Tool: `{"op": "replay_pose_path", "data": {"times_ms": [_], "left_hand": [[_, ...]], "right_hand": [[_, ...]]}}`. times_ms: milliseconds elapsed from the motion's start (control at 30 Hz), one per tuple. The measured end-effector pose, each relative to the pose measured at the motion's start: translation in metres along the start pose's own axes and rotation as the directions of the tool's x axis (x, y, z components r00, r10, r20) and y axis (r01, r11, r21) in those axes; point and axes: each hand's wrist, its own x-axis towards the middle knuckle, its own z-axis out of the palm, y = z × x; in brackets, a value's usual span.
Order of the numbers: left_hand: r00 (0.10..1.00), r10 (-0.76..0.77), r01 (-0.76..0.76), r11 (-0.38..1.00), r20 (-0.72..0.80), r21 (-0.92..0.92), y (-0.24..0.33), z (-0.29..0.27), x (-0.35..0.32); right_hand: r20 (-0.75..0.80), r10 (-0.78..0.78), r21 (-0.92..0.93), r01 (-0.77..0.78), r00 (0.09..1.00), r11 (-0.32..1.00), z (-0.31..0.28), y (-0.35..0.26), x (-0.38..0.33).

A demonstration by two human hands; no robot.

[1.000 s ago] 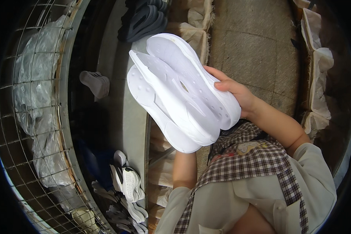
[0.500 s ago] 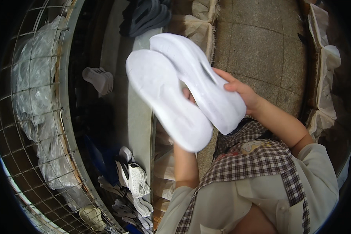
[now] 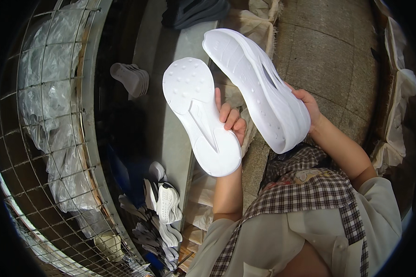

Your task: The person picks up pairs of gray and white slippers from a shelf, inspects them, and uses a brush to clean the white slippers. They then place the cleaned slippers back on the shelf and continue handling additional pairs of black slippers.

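White foam shoe soles fill both hands. Left hand (image 3: 230, 121) grips one white sole (image 3: 199, 114) from behind, tread side facing up toward the camera, fingers curled round its edge. Right hand (image 3: 307, 105) clasps a second white sole (image 3: 259, 85), just right of the first and tilted on its side. Left of the first sole runs a grey bench (image 3: 171, 55) carrying a grey sole stack (image 3: 130, 79).

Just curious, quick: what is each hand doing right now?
Left hand: closed on the left white sole.
Right hand: closed on the right white sole.
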Motion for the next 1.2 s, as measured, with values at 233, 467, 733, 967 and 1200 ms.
{"op": "replay_pose_path", "data": {"times_ms": [233, 467, 733, 967, 1200], "left_hand": [[0.818, 0.052, 0.436, 0.594, -0.573, 0.676, -0.011, 0.017, 0.016], [0.914, 0.109, 0.119, 0.850, -0.391, 0.514, 0.073, -0.018, 0.081], [0.629, 0.079, 0.338, 0.868, -0.773, 0.364, 0.165, -0.071, 0.203], [0.559, 0.332, 0.239, 0.813, -0.760, 0.531, 0.192, -0.098, 0.223], [0.267, 0.761, -0.099, 0.631, -0.591, 0.769, 0.329, -0.157, 0.128]], "right_hand": [[-0.057, 0.126, -0.346, -0.138, 0.990, 0.928, 0.017, 0.014, 0.015], [-0.193, -0.144, -0.599, 0.000, 0.971, 0.801, 0.022, 0.012, 0.045], [-0.445, -0.199, -0.658, -0.168, 0.873, 0.734, -0.032, 0.021, -0.008], [-0.547, -0.146, -0.583, -0.250, 0.824, 0.773, -0.051, 0.043, -0.013], [-0.615, -0.201, -0.571, -0.255, 0.763, 0.780, -0.059, 0.054, 0.003]]}}
